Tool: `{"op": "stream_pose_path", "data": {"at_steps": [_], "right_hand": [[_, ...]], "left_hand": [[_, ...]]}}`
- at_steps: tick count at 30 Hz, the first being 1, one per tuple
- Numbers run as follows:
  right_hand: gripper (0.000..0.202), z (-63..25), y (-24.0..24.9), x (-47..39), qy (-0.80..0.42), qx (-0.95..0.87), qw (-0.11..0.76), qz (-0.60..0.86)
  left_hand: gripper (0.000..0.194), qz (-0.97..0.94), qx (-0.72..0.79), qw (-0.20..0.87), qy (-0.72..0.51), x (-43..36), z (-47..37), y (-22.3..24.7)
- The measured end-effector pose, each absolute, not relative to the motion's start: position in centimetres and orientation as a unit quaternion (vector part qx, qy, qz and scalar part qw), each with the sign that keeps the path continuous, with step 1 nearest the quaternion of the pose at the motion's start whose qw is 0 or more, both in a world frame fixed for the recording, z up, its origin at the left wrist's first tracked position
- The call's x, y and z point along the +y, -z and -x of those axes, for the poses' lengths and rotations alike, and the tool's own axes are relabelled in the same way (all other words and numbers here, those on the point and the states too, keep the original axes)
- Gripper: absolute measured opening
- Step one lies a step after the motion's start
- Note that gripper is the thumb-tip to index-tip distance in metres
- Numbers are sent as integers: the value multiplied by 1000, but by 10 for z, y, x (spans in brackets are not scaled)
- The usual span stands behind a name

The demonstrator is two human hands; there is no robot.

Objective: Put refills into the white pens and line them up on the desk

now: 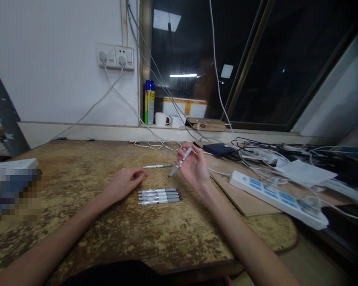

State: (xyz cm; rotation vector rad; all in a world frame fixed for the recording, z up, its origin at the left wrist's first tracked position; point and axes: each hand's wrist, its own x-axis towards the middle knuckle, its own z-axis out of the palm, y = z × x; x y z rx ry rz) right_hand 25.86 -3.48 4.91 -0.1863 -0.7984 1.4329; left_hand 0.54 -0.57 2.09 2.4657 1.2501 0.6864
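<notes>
My right hand, palm turned up, is closed on a grey and white pen. That pen slants down to the left, its dark tip low and its clear end up by the fingers. My left hand rests on the table with its fingers curled in, and I see nothing in them. Between and below my hands lies a row of several similar pens, side by side, grey ends to the right. Another single pen lies farther back, just beyond the left fingertips.
The worn wooden table bears a thin board on the right. On it are a white power strip, a dark box and tangled cables. A spray can and a white mug stand on the sill.
</notes>
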Motion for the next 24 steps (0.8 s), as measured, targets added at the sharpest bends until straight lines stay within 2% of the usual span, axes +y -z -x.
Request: {"op": "stream_pose_path", "data": {"at_steps": [24], "right_hand": [[27, -259, -49, -35, -652, -351, 668, 75]], "left_hand": [[38, -862, 430, 137, -232, -4, -6, -19]]}}
